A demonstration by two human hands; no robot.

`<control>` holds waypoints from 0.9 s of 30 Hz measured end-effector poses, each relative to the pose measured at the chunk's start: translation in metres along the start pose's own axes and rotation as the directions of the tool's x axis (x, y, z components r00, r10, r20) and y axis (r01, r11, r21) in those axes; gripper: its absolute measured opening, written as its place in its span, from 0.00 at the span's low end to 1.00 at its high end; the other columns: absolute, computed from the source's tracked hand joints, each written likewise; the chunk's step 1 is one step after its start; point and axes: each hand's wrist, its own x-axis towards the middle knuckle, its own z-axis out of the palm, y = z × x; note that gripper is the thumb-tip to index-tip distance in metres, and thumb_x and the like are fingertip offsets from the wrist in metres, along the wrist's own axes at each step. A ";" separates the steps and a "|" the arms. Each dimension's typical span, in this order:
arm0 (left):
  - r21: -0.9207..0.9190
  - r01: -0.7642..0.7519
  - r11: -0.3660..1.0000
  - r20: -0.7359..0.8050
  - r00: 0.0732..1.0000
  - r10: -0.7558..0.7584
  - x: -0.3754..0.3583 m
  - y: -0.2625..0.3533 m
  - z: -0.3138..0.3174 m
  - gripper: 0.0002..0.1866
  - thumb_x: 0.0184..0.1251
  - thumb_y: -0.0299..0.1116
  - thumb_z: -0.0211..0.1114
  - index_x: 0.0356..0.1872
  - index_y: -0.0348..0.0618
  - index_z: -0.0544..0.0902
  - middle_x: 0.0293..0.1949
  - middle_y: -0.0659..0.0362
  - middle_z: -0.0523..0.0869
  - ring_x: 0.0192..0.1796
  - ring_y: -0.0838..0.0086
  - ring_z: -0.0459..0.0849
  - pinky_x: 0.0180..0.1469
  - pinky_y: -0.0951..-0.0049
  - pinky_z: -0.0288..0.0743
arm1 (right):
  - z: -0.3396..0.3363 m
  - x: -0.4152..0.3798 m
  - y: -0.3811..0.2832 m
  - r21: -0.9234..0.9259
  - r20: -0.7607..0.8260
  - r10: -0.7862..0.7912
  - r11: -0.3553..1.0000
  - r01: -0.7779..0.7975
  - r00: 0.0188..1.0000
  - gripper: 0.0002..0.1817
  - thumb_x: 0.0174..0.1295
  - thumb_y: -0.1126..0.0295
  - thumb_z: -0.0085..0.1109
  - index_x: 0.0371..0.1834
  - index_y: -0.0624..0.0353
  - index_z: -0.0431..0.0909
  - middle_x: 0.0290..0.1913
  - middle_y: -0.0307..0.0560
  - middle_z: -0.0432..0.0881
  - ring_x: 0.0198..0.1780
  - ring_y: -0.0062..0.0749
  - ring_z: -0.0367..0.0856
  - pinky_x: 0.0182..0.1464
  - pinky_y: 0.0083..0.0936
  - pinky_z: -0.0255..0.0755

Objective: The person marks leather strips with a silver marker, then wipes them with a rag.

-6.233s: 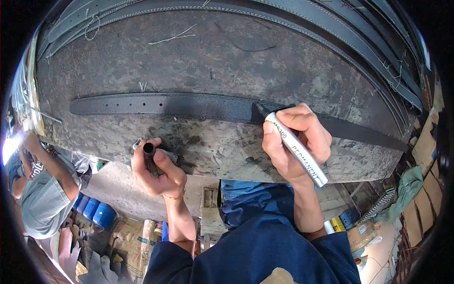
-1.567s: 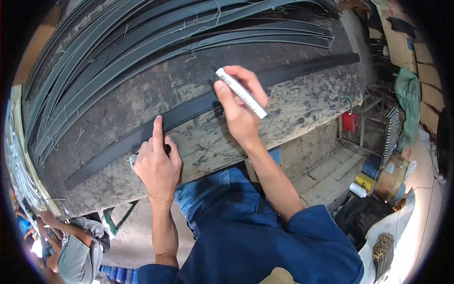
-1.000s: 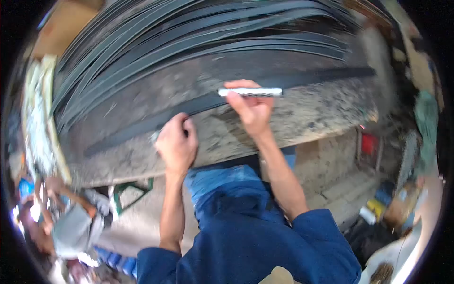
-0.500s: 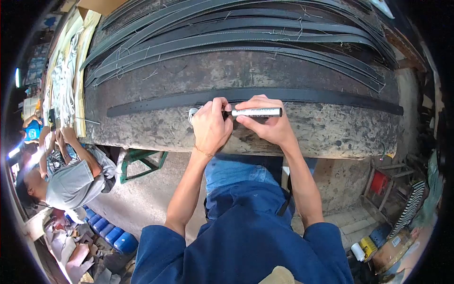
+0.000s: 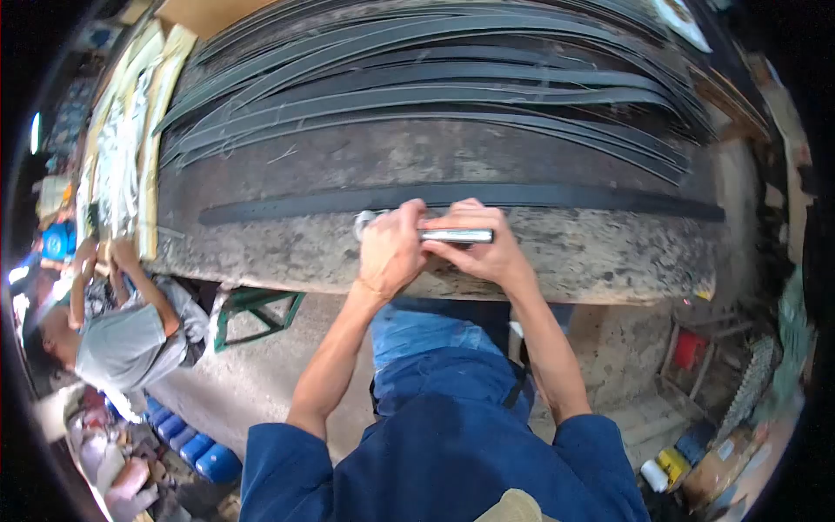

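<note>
Above the table's near edge, my right hand [image 5: 485, 247] is closed round a silver marker pen [image 5: 459, 235], which points left. My left hand [image 5: 391, 250] is closed against the pen's left end, its fingers touching my right hand's. A small whitish round object [image 5: 365, 224] shows at the left side of my left hand; what it is I cannot make out. Just beyond both hands a long dark strap [image 5: 304, 204] lies across the worn table [image 5: 574, 252].
Many long dark straps [image 5: 391, 97] lie along the table's far side. At the left, a co-worker [image 5: 126, 344] leans by a bench with white strips [image 5: 130, 165]. A green stool frame [image 5: 257, 317] stands under the table edge; a metal frame [image 5: 696, 352] stands at the right.
Both hands have drawn together, and less of the pen shows between them. The view has shifted, so the table and straps sit slightly lower.
</note>
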 end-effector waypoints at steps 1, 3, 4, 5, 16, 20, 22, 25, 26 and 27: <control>0.012 -0.019 1.000 0.013 1.000 0.018 -0.001 0.000 0.001 0.20 0.52 0.29 0.68 0.46 0.40 0.74 0.30 0.50 0.84 0.35 0.55 0.85 0.38 0.58 0.77 | 0.000 -0.001 0.000 0.000 -0.015 -0.002 1.000 0.002 1.000 0.12 0.50 0.73 0.76 0.39 0.60 0.89 0.30 0.47 0.86 0.30 0.35 0.81 0.42 0.28 0.69; 0.051 -0.011 0.999 0.066 0.998 0.008 -0.002 -0.004 0.003 0.19 0.51 0.28 0.68 0.46 0.40 0.74 0.28 0.50 0.84 0.34 0.54 0.86 0.37 0.57 0.77 | 0.000 -0.001 -0.002 0.003 0.005 0.033 0.999 -0.033 0.999 0.12 0.49 0.72 0.77 0.38 0.59 0.89 0.26 0.46 0.83 0.27 0.35 0.77 0.42 0.29 0.68; 0.067 -0.008 0.998 0.060 0.998 0.004 -0.002 -0.003 0.003 0.19 0.51 0.28 0.68 0.45 0.40 0.74 0.27 0.50 0.83 0.31 0.54 0.85 0.34 0.56 0.76 | 0.003 -0.003 0.001 0.016 -0.029 0.028 0.999 -0.028 0.999 0.12 0.49 0.71 0.77 0.37 0.59 0.89 0.23 0.45 0.80 0.26 0.35 0.74 0.41 0.29 0.67; 0.042 -0.029 0.999 0.038 0.999 0.028 -0.001 -0.005 0.004 0.17 0.53 0.29 0.67 0.44 0.40 0.74 0.26 0.50 0.83 0.29 0.53 0.85 0.33 0.56 0.76 | 0.007 -0.004 0.001 0.008 -0.052 0.016 1.000 -0.015 0.999 0.12 0.49 0.70 0.77 0.37 0.59 0.89 0.24 0.46 0.81 0.27 0.35 0.75 0.41 0.29 0.67; 0.204 -0.001 0.979 0.067 0.998 -0.013 0.013 0.009 -0.018 0.25 0.59 0.29 0.62 0.60 0.45 0.76 0.61 0.50 0.76 0.43 0.48 0.86 0.42 0.53 0.79 | -0.049 -0.015 -0.019 -0.194 -0.109 0.240 0.947 -0.258 0.965 0.17 0.54 0.70 0.72 0.48 0.59 0.86 0.42 0.49 0.88 0.47 0.39 0.84 0.52 0.34 0.77; 0.260 -0.117 0.958 0.236 0.970 0.055 0.018 -0.029 -0.042 0.23 0.67 0.33 0.62 0.63 0.44 0.72 0.64 0.51 0.74 0.41 0.45 0.86 0.41 0.50 0.80 | -0.133 -0.045 -0.030 -0.781 -0.163 0.178 0.578 -0.238 0.970 0.19 0.58 0.76 0.65 0.54 0.55 0.84 0.59 0.45 0.81 0.60 0.43 0.76 0.62 0.41 0.71; 0.337 -0.102 0.936 0.283 0.959 0.002 0.023 -0.023 -0.047 0.20 0.67 0.33 0.64 0.58 0.42 0.74 0.58 0.50 0.75 0.38 0.45 0.85 0.39 0.49 0.79 | -0.151 -0.060 -0.022 -0.843 -0.224 0.196 0.453 -0.290 0.955 0.19 0.58 0.75 0.66 0.55 0.55 0.83 0.62 0.44 0.79 0.62 0.44 0.74 0.63 0.42 0.70; 0.380 -0.162 0.911 0.325 0.945 0.032 0.032 -0.023 -0.051 0.16 0.67 0.33 0.64 0.53 0.42 0.74 0.55 0.49 0.75 0.37 0.46 0.85 0.37 0.49 0.79 | -0.172 -0.064 -0.016 -0.806 -0.125 0.279 0.531 -0.262 0.952 0.20 0.56 0.76 0.67 0.54 0.54 0.83 0.59 0.42 0.77 0.63 0.44 0.71 0.63 0.43 0.67; 0.422 -0.159 0.892 0.309 0.951 0.023 0.033 -0.023 -0.049 0.15 0.67 0.33 0.64 0.52 0.42 0.74 0.55 0.48 0.75 0.36 0.46 0.85 0.35 0.48 0.78 | -0.175 -0.062 -0.017 -0.772 -0.119 0.289 0.575 -0.271 0.950 0.21 0.56 0.76 0.68 0.55 0.53 0.84 0.56 0.44 0.78 0.62 0.44 0.72 0.62 0.43 0.67; 0.465 -0.154 0.872 0.296 0.955 0.010 0.032 -0.024 -0.048 0.14 0.67 0.33 0.63 0.51 0.42 0.74 0.54 0.48 0.75 0.35 0.46 0.85 0.34 0.48 0.78 | -0.176 -0.059 -0.018 -0.732 -0.110 0.300 0.621 -0.281 0.948 0.21 0.56 0.77 0.69 0.55 0.52 0.84 0.53 0.46 0.80 0.61 0.44 0.72 0.62 0.43 0.67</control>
